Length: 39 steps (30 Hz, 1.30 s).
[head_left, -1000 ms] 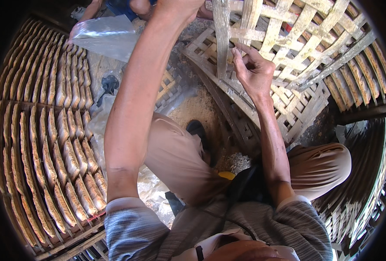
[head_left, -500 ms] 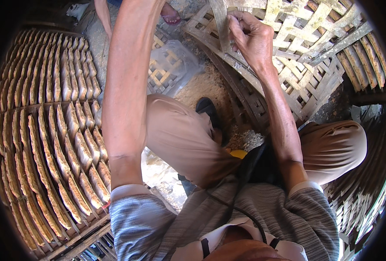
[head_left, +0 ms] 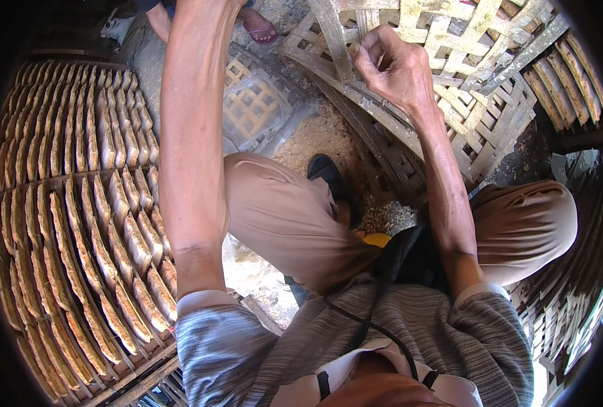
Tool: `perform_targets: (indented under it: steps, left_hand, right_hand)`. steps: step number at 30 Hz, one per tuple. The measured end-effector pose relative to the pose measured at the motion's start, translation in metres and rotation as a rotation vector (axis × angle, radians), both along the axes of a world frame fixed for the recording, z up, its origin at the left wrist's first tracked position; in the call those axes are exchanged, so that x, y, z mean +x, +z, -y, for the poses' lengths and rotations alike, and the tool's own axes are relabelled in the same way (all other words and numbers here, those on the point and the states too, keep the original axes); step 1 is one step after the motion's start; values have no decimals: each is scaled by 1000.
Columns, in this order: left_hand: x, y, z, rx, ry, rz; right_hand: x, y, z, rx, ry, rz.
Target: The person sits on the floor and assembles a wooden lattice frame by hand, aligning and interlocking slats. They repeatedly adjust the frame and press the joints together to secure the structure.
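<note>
Head view: the right hand (head_left: 402, 71) curls its fingers beside a pale slat (head_left: 332, 41) at the left side of an upraised lattice tray (head_left: 440, 37). Clamped on it? Can't tell; the left hand is beyond the top edge. The raised tray tilts over the far edge of a lower lattice tray (head_left: 488, 132), slat pointing away and slightly left, long axis unclear. Handling looks midway: tray raised, not flat; on the floor (head_left: 303, 141), clear film (head_left: 260, 112) covers another tray (head_left: 235, 71).

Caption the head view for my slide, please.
Right hand curled at a woven-slat panel, with rows of brown-edged slabs at left.
</note>
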<state>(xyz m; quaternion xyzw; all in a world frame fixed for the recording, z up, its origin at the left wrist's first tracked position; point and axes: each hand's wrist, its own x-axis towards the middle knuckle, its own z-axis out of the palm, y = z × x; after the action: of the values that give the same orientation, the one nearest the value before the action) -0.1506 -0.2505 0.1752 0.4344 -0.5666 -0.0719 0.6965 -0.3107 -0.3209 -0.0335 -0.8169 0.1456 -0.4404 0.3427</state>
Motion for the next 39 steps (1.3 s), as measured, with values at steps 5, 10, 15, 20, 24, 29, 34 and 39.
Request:
perform_targets:
  steps: [5, 10, 15, 20, 24, 29, 34, 39]
  left_hand:
    - [-8, 0, 5, 8, 79, -36]
    - [5, -2, 4, -13, -76, -185]
    - [5, 4, 5, -12, 13, -98]
    - [8, 1, 11, -9, 16, -103]
    - [10, 2, 5, -8, 28, -66]
    - [11, -2, 1, -14, -77, -49]
    - [-10, -3, 4, -30, 9, -61]
    - [10, -3, 0, -15, -101, -44]
  right_hand:
    - [15, 3, -2, -164, -72, 8]
    - [24, -2, -9, -178, -114, 24]
    - [31, 0, -8, -102, -120, -17]
    - [30, 3, -7, -43, -83, 186]
    - [16, 7, -14, 33, 86, 146]
    - [9, -24, 10, -50, -117, 248]
    - [2, -18, 24, 18, -138, 146]
    - [-4, -9, 24, 205, -52, 21]
